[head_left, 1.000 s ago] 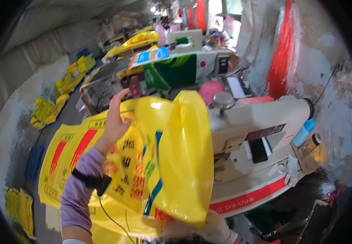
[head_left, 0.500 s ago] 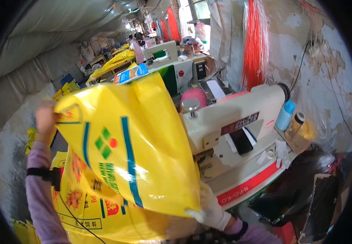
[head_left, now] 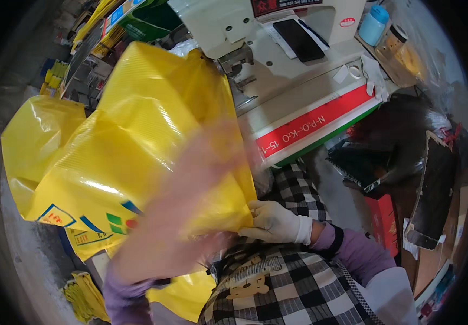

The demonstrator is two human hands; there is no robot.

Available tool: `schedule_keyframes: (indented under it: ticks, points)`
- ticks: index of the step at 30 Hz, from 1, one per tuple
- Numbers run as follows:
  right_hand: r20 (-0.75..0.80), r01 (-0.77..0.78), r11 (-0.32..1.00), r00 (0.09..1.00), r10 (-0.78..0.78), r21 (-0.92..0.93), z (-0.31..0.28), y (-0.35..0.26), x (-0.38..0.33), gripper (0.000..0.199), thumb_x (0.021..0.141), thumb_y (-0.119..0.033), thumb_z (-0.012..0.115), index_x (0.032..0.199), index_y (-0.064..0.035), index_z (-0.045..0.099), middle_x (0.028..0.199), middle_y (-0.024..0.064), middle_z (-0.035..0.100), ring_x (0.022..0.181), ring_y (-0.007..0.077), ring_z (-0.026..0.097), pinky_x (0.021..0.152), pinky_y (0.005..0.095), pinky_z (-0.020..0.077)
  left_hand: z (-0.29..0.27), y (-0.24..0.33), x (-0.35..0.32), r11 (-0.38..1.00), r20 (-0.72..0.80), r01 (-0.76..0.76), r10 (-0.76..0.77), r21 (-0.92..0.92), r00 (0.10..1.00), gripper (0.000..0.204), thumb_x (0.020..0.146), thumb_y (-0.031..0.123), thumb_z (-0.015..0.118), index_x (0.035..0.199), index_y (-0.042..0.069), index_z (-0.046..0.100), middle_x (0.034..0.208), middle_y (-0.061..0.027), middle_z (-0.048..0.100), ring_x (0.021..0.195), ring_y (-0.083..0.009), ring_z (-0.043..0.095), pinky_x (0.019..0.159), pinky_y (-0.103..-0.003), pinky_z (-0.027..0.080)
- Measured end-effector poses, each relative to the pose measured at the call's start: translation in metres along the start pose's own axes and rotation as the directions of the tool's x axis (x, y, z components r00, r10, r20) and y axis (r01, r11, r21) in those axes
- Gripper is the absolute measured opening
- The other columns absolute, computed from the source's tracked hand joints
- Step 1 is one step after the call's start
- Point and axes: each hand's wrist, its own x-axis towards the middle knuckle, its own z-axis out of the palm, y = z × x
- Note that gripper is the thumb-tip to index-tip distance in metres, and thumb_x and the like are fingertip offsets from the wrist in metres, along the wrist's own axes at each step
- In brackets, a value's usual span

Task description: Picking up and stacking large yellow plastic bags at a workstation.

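While hands (head_left: 274, 222) overlap the yellow sack (head_left: 131, 124), the left one (head_left: 201, 168) blurs.

This is a sewing workshop that deals in plastic sacks. The clearest sign is the pale sewing machine (head_left: 212, 24), ahead and to the left of the gloved right hand (head_left: 274, 223), with its metal presser foot (head_left: 239, 64) over the white desk (head_left: 293, 93). A large yellow sack (head_left: 115, 130) spreads leftward from that hand, and yellow bundles (head_left: 85, 298) lie on the floor, well to the left of the blurred left hand (head_left: 212, 157). Beyond that hand is green printed sheeting (head_left: 150, 21). Ahead and to the right of the right hand, a phone (head_left: 299, 40) and a blue bottle (head_left: 373, 27) suggest a working station.
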Motion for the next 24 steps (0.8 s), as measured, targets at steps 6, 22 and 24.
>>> schedule_keyframes:
  ticks: [6,22,24]
  points:
    - [0.144,-0.097,0.982,0.982,0.121,-0.162,-0.008,-0.012,-0.013,0.022,0.091,-0.023,0.065,0.086,-0.0029,0.069,0.085,0.0124,0.067,0.085,0.032,0.063,0.076,0.0368,0.052,0.125,-0.179,0.038,0.894,-0.439,0.313,-0.433,-0.321,0.787,0.064,0.101,0.041,0.043,0.153,0.008,0.025,0.155,-0.0235,0.029,0.145,-0.0351,0.026,0.119,-0.039,0.02]
    - [-0.41,-0.316,0.561,0.911,-0.047,-0.765,-0.055,0.028,0.1,0.03,0.076,-0.036,0.076,0.087,-0.009,0.066,0.095,0.0088,0.061,0.094,0.0292,0.057,0.077,0.043,0.0463,0.107,-0.186,-0.009,0.918,-0.446,0.356,-0.249,0.175,0.86,0.006,0.08,0.01,0.072,0.081,0.006,0.068,0.074,-0.014,0.066,0.067,-0.0283,0.066,0.062,-0.038,0.051]
    - [-0.375,-0.272,0.552,0.923,-0.081,-0.788,-0.053,0.036,0.096,0.026,0.076,-0.032,0.075,0.084,-0.0087,0.066,0.099,0.0091,0.061,0.097,0.0297,0.056,0.081,0.0437,0.0454,0.096,-0.182,-0.031,0.786,-0.531,0.617,-0.509,0.034,0.678,0.006,0.081,0.011,0.072,0.083,0.007,0.068,0.07,-0.0133,0.065,0.062,-0.0278,0.064,0.06,-0.036,0.05]
